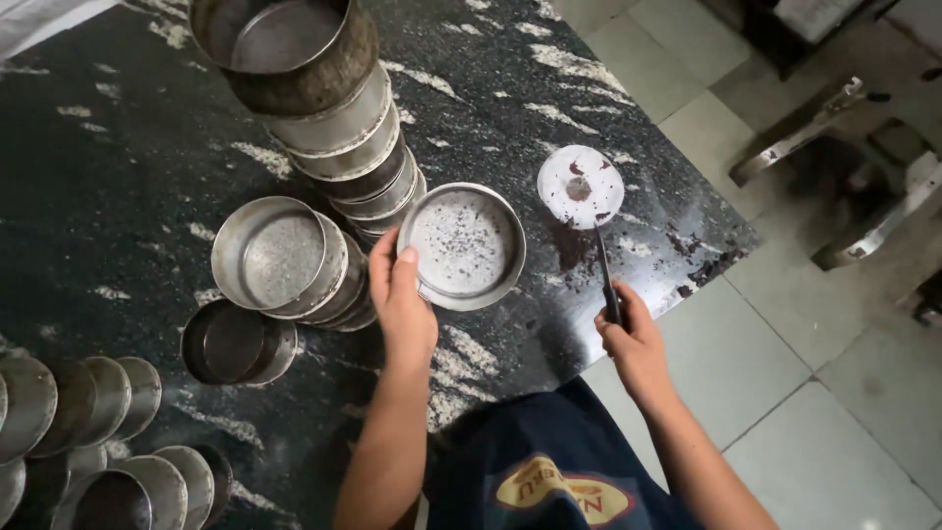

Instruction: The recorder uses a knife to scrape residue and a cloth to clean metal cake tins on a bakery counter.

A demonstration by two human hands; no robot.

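My left hand [402, 299] grips the near rim of a round metal baking tin [461, 245] that lies flat on the black marbled counter [118, 157]; dark crumbs speckle its bottom. My right hand [631, 339] is closed around the handle of a knife [605, 270], whose blade points away toward a white paper disc [580, 186] smeared with dark cake residue. The disc lies on the counter just right of the tin.
A tall leaning stack of round tins [324, 98] rises behind the held tin. A shorter stack [280, 260] and a single tin [235, 344] sit to the left, with several more at bottom left [88, 432]. The counter's edge runs diagonally at right, with tiled floor [814, 393] beyond.
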